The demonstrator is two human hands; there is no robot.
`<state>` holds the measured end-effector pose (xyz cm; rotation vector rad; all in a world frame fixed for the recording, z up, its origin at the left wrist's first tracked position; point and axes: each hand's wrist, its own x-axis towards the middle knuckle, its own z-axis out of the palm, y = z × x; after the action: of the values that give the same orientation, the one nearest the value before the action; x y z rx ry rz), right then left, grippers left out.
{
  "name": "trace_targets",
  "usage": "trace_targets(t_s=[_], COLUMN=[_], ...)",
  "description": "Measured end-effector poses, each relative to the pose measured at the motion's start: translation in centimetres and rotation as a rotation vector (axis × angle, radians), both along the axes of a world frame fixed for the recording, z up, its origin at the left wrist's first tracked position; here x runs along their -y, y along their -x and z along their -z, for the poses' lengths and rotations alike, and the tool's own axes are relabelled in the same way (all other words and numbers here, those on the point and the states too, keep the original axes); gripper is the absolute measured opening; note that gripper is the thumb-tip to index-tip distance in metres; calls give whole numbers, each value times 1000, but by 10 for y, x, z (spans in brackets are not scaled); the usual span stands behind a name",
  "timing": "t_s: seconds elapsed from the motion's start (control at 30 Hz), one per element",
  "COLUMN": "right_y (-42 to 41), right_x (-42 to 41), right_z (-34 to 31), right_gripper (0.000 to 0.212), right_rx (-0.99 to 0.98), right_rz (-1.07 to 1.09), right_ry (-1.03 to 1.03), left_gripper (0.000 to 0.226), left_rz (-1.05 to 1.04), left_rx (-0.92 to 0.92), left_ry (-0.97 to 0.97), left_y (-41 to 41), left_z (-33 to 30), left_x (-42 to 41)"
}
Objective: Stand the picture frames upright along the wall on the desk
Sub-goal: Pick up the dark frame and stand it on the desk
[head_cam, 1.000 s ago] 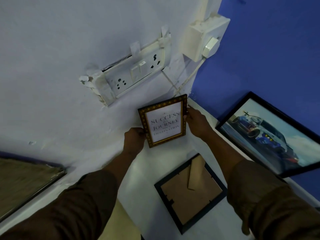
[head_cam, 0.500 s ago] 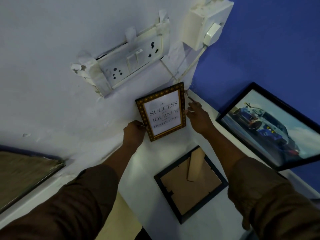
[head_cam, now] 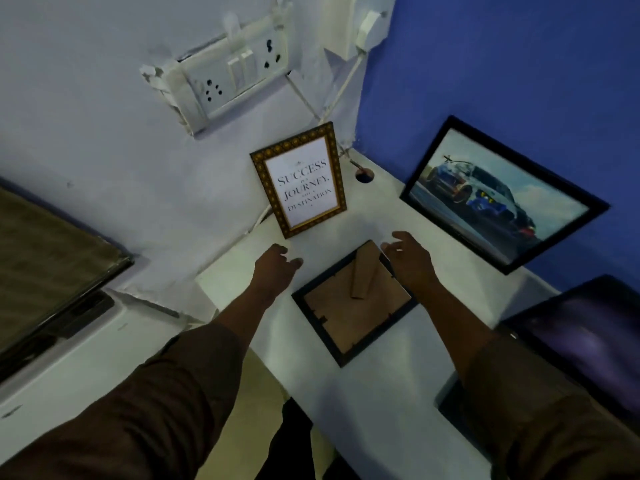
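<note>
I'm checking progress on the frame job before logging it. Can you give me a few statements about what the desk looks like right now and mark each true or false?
1. The gold-bordered quote frame stands upright against the pale wall. True.
2. The left hand is gripping the quote frame. False: it hovers open above the white desk, clear of the frame.
3. The black frame between the hands lies face down, its cardboard back and stand showing. True.
4. The car picture lies flat on the desk. False: it leans against the blue wall.
5. The right hand holds the black frame lifted off the desk. False: the hand is open by its far corner, and the frame lies flat.
</note>
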<state>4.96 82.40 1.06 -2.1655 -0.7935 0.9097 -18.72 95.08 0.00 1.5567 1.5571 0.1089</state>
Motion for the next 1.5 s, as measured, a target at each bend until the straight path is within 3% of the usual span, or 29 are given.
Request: trace_targets(t_s=[0.3,0.5,0.8,0.93,1.07,1.13,1.23,1.33,1.5], right_y=[46,77,89,87,86,84,73,64,59], right_x=[101,102,89,86,90,93,102,119,154], right_z=[35,63,74,70,55,41,21,8,-18], right_gripper=[52,43,14,19,52,39,20,26,27], right_rx=[-59,-405,-529,-545,-303,-214,-154,-174,-260], right_rz=[232,561,800,787,755,706,636,584,537], right_ry=[219,171,111,74,27,-11,-56,-128,-254], left_gripper=[67,40,28,12,49,49,30,24,36], left_rz=[221,306,385,443,504,497,469,360,231], left_rx=[-116,-122,-61,-3,210,269,333,461,573], left_ry=[34,57,154,171,201,180,148,199,247], left_y=[-3,-5,7,14,12,8,-1,-8,-17], left_z=[16,29,42,45,30,22,3,-21,-61], left_x=[48,44,35,34,32,29,27,30,51])
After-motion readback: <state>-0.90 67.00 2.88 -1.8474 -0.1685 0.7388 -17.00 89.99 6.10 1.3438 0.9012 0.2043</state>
